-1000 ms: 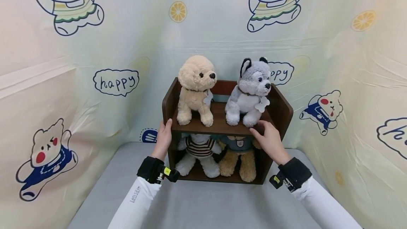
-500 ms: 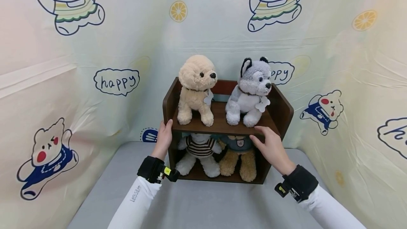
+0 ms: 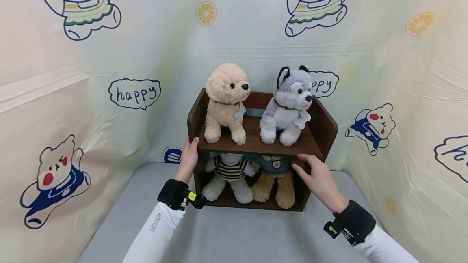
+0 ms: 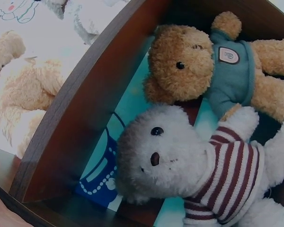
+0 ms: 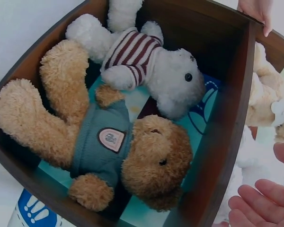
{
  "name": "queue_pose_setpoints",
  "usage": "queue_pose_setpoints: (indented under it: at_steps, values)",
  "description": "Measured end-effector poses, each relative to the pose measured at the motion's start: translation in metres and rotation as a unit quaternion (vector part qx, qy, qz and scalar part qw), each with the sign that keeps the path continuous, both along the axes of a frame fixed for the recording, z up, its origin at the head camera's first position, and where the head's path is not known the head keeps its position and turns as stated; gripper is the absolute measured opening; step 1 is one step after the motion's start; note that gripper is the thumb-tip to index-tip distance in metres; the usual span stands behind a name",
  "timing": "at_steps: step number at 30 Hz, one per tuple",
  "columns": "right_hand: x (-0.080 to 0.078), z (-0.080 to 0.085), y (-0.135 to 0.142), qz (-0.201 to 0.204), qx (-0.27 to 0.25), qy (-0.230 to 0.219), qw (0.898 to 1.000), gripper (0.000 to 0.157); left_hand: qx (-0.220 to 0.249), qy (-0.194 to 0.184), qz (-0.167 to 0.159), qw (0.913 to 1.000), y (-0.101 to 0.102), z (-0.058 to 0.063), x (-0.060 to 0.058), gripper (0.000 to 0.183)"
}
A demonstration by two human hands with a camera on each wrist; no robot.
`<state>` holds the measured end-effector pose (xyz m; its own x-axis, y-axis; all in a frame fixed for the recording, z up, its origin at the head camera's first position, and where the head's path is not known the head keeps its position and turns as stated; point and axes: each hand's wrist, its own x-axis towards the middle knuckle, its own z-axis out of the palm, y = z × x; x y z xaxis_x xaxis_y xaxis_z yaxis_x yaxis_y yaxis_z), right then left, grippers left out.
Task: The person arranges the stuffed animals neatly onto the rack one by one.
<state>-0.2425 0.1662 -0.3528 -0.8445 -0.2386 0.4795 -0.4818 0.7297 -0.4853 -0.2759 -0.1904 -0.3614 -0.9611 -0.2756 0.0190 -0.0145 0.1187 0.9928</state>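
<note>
A two-tier dark wooden shelf (image 3: 256, 147) stands on the grey surface. My left hand (image 3: 188, 160) holds the shelf's left side panel, thumb at the front edge. Fingers spread and holding nothing, my right hand (image 3: 319, 177) is in front of the right side; in the right wrist view its open palm (image 5: 270, 208) faces the camera. A cream plush dog (image 3: 226, 104) and a grey-and-white plush husky (image 3: 287, 106) sit on the upper tier. Below sit a white plush bear (image 4: 156, 156) in a striped sweater and a brown plush bear (image 5: 156, 161) in a teal sweater.
Behind and beside the shelf hangs a pale printed curtain (image 3: 241, 31) with cartoon bears. The grey surface (image 3: 241, 234) extends in front of the shelf and to both sides.
My right hand has moved off the upper board's front edge near the husky, down and to the right. My left hand, the shelf and the plush toys stay where they were.
</note>
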Motion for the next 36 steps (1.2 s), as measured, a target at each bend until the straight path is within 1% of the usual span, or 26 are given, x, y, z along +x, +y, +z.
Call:
queue_pose_setpoints:
  at_steps: [6,12,16,25,31,34,36]
  values:
    - [0.002,-0.006,0.005,-0.007,0.009,0.001,1.0,0.036,0.002,-0.004,0.004,1.0,-0.001,0.001,0.0,0.052]
    - [0.004,-0.011,0.012,-0.017,0.014,-0.013,1.0,0.036,0.0,-0.001,0.0,1.0,-0.001,-0.001,0.0,0.052]
    - [0.007,-0.014,0.015,-0.017,0.016,-0.016,1.0,0.037,-0.007,-0.004,-0.002,1.0,-0.001,-0.002,-0.001,0.052]
    - [0.01,-0.021,0.022,-0.027,0.04,-0.032,0.998,0.039,-0.021,-0.005,-0.009,0.9997,-0.002,-0.003,-0.001,0.054]
    - [0.011,-0.029,0.027,-0.03,0.046,-0.032,0.998,0.038,-0.02,-0.006,-0.008,0.9997,-0.005,-0.003,-0.001,0.053]
    - [0.011,-0.033,0.03,-0.031,0.045,-0.028,0.998,0.038,-0.023,-0.001,-0.012,0.9997,-0.005,-0.002,-0.002,0.054]
    - [0.011,-0.034,0.031,-0.034,0.045,-0.034,0.998,0.037,-0.024,0.003,-0.016,0.9996,-0.004,-0.002,-0.002,0.055]
